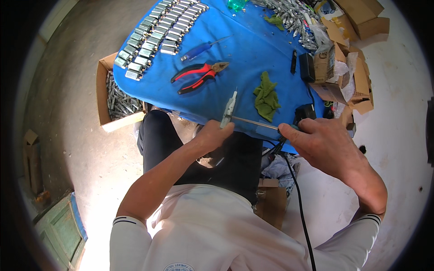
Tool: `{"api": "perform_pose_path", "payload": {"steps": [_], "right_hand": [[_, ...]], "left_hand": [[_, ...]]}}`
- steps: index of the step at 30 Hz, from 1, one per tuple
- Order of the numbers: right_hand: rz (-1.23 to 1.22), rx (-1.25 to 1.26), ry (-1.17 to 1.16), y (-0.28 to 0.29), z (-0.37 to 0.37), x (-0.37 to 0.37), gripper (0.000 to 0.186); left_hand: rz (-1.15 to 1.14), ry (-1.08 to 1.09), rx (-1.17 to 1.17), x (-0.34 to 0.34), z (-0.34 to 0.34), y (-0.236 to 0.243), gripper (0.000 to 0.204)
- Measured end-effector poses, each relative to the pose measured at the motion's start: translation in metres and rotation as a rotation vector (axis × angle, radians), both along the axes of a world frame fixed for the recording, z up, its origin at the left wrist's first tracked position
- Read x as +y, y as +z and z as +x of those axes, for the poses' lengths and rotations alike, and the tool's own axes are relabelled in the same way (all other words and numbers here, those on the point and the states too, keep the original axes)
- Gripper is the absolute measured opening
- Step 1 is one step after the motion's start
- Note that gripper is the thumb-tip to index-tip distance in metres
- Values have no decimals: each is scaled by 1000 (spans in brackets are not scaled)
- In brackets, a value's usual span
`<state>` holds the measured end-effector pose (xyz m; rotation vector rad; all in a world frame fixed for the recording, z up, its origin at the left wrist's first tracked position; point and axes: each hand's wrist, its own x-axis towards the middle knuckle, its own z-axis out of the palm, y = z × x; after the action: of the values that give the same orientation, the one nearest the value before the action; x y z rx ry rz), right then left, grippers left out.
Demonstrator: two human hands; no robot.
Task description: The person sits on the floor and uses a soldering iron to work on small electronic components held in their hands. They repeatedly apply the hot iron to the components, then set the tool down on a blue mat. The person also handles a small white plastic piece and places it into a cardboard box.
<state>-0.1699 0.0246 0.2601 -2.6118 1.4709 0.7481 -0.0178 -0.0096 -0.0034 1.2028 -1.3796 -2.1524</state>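
Observation:
My left hand (214, 137) is closed round the lower end of a slim pale grey device (229, 109) with a thin pin at its top, held upright over the near table edge. It resembles the inner core of an electric toothbrush. Closed in my right hand (323, 142) is a tool with a thin metal shaft (255, 122); its tip touches the device's side, and its handle is hidden by my fingers. Beyond my hands lie red-and-black pliers (203, 76), a blue-handled screwdriver (197, 51) and a crumpled green cloth (266, 97).
Rows of small metal parts (149, 46) cover the blue table's (244, 49) far left. Loose slim parts (296, 22) are heaped far right. Cardboard boxes (106, 90) flank both sides. A black cable (299, 198) hangs by my right arm, near a black adapter (305, 112).

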Motion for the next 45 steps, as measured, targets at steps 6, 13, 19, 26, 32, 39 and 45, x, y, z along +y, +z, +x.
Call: {"api": "perform_pose_path", "payload": {"steps": [6,13,19,26,32,39,45], "right_hand": [[84,-159,-98,1,-14,-9,29],[122,-174,-68,-2,-18,-23,24],[312,-355,-386,3,-21,-42,27],[422,-487,-733,-15,-45,-28,31],[588,-614,-1143,-21,-53,-24,32],[556,-724,-1059,-42,-73,-3,36],[28,-414,-245,-31,-50,13,34]], "left_hand": [[44,-11,-2,-2,3,9,49],[-44,5,-14,-1,-1,-5,47],[-64,-104,-125,-12,8,0,50],[-111,-95,-127,-10,5,-5,51],[-105,-59,-150,-7,4,-10,51],[-12,33,-122,-5,2,-4,45],[13,-23,-96,-11,9,5,41]]}}
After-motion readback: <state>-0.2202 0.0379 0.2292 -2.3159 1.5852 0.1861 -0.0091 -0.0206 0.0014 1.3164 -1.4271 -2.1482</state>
